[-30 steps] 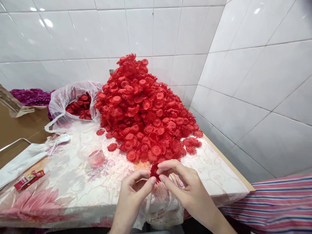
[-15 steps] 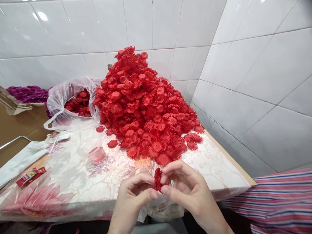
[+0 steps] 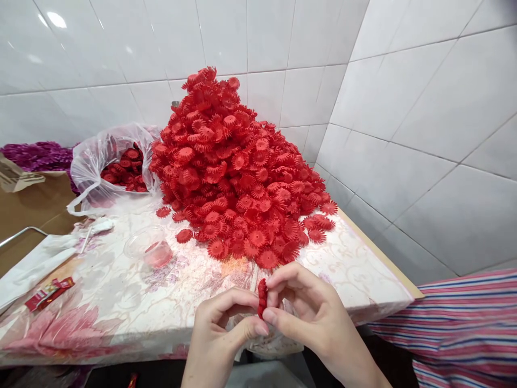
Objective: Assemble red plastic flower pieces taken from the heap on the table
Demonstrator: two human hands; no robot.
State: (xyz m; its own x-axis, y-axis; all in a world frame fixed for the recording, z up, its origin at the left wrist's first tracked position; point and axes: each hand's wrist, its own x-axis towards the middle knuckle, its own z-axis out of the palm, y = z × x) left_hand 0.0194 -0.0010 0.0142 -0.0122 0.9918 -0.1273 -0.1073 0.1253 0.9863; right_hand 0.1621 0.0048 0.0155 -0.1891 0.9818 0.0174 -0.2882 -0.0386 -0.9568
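Note:
Both hands meet at the table's near edge. My left hand (image 3: pixel 220 334) and my right hand (image 3: pixel 311 315) pinch a small stack of red plastic flower pieces (image 3: pixel 262 297) held edge-on between the fingertips. Just beyond them a tall heap of the same red flower pieces (image 3: pixel 238 172) rises against the tiled wall. The table carries a floral plastic cloth (image 3: pixel 121 302).
A clear bag with more red pieces (image 3: pixel 115 167) lies left of the heap, purple pieces (image 3: pixel 36 156) behind a cardboard box (image 3: pixel 32 207). A clear cup with pink liquid (image 3: pixel 151 249) and a red packet (image 3: pixel 46 292) sit on the left. Striped fabric (image 3: pixel 456 318) is at the right.
The red pieces have turned from flat to edge-on between my fingertips. My hands have drawn slightly nearer and lower, and the view has tilted down a little.

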